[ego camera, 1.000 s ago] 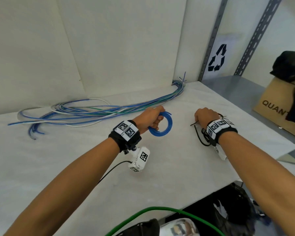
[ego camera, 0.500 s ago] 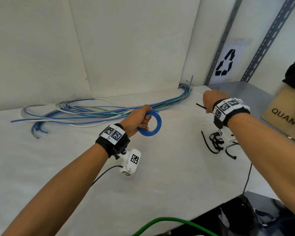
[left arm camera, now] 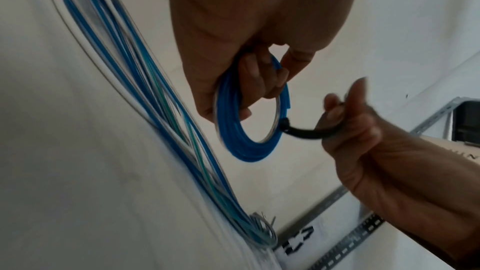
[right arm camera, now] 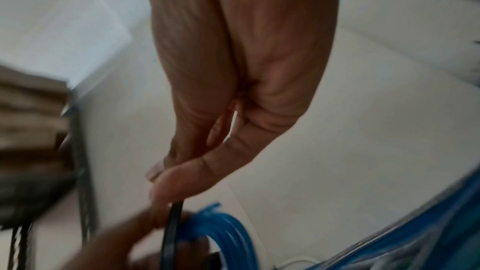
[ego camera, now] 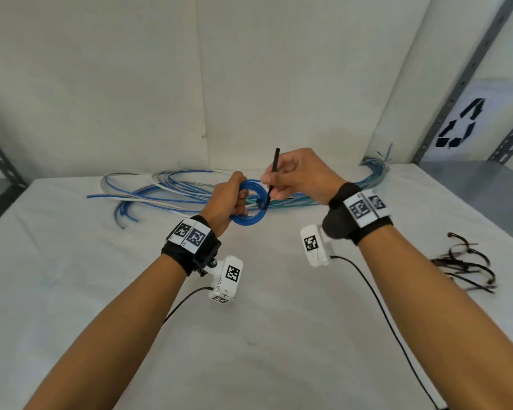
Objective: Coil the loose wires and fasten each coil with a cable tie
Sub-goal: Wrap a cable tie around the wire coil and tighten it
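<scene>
The left hand (ego camera: 230, 202) holds the blue coil (ego camera: 251, 207) above the table (ego camera: 264, 335), its fingers (left arm camera: 255, 81) curled through the ring, probably so that the turns do not spring apart while the far side stays free for tying. The right hand (ego camera: 296, 176) pinches a black cable tie (ego camera: 272, 176) between thumb (right arm camera: 182, 182) and fingers; the tie's lower end touches the coil's free side, just beyond the left fingertips. The tie's long axis is nearly upright, its free end pointing up past the right fingers. The coil stands on edge, its opening facing roughly toward the person. The loose wires (ego camera: 166, 190) lie behind both hands.
</scene>
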Demonstrator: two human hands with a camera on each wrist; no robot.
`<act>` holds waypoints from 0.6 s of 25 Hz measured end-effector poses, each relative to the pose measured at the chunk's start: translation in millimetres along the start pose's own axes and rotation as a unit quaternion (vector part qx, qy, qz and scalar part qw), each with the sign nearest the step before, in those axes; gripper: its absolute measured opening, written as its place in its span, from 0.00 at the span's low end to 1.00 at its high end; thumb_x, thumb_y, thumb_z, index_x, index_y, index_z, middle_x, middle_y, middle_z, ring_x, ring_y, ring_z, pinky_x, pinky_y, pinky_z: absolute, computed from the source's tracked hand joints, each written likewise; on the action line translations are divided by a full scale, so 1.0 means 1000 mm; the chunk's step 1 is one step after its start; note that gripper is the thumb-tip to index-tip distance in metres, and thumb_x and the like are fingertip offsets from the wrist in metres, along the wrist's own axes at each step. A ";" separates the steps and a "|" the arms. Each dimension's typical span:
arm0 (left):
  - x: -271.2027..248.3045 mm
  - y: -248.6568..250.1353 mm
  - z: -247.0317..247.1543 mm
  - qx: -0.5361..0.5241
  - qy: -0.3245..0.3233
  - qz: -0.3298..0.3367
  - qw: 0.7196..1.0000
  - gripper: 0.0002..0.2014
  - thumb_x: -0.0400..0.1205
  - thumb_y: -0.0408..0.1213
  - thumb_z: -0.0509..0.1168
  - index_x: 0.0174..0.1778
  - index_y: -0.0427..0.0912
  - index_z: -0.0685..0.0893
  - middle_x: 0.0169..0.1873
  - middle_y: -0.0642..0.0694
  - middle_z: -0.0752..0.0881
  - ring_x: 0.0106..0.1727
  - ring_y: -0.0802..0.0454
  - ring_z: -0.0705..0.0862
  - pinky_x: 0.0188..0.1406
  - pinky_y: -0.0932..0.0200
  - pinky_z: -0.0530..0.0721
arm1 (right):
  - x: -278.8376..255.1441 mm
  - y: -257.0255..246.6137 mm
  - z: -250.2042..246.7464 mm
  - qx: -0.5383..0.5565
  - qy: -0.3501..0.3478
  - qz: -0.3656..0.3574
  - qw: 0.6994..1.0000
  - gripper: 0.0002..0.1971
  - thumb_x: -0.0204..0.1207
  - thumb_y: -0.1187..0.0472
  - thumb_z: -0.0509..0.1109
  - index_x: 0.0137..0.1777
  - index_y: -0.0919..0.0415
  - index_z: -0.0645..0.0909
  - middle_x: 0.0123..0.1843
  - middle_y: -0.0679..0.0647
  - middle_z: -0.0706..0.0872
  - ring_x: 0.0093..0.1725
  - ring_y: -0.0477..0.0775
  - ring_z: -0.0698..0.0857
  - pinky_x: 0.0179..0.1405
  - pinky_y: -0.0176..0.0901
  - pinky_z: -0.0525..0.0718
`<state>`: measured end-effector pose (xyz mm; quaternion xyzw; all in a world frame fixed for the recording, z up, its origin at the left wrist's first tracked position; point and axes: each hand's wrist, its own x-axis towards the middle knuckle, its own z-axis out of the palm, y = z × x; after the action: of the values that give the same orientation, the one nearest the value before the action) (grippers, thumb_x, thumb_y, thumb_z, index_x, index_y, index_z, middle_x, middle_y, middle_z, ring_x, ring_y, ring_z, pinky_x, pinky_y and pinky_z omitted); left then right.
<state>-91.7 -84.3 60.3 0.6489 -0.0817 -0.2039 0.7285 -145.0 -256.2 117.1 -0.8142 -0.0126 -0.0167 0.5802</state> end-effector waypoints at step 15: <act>0.011 0.004 -0.109 0.047 0.140 0.195 0.970 0.09 0.85 0.40 0.59 0.43 0.40 0.78 0.24 0.48 0.71 0.24 0.54 0.68 0.33 0.53 0.74 | 0.038 0.010 0.127 0.029 0.089 -0.237 0.967 0.04 0.78 0.69 0.78 0.52 0.65 0.90 0.47 0.56 0.93 0.48 0.51 0.93 0.54 0.46 0.91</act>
<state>-39.5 11.3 47.3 0.6759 -0.1137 0.0388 0.7271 -104.5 -139.3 67.4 -0.7661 -0.1544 -0.2256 0.5817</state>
